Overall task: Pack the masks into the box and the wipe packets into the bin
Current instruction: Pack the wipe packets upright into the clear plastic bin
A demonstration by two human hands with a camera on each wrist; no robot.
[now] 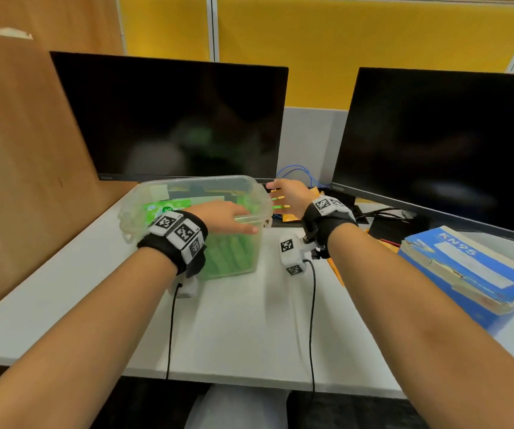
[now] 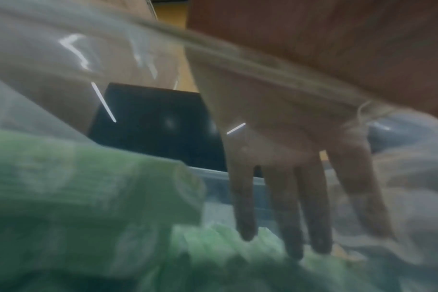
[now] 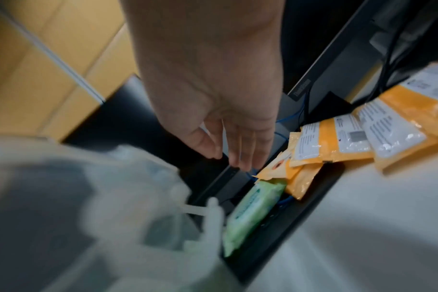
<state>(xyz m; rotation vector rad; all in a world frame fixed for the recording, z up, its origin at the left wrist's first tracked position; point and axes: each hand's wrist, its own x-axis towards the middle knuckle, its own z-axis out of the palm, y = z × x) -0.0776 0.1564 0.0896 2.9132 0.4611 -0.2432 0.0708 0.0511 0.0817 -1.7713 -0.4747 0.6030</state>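
The left hand [image 1: 223, 215] is reaching over the near rim of the clear plastic bin [image 1: 259, 193], fingers [image 2: 245, 207] straight and spread, grasping nothing; in the left wrist view the fingertips are hanging just above the green wipe packets [image 1: 232, 252] piled inside the bin, though blur is making it unclear whether they are touching. The right hand [image 1: 289, 196] is stretching past the bin's right end toward the gap below the monitors, its fingers [image 3: 240, 150] relaxed and slightly drooping, released and carrying nothing. Just beneath those fingertips, in the right wrist view, one green wipe packet [image 3: 253, 211] is lying outside the bin in the dark slot beside its wall, its far end tucked under the yellow mask packets [image 3: 338, 138]. The mask packets are fanning out overlapping across the black monitor base and onto the white desk [image 1: 234, 329], to the right of the hand. The blue KN95 box [image 1: 469, 270] is sitting closed at the desk's right edge, well apart from the mask packets. Two dark monitors [image 1: 172, 119] are standing behind everything, with blue cable [image 1: 299, 171] looping between them
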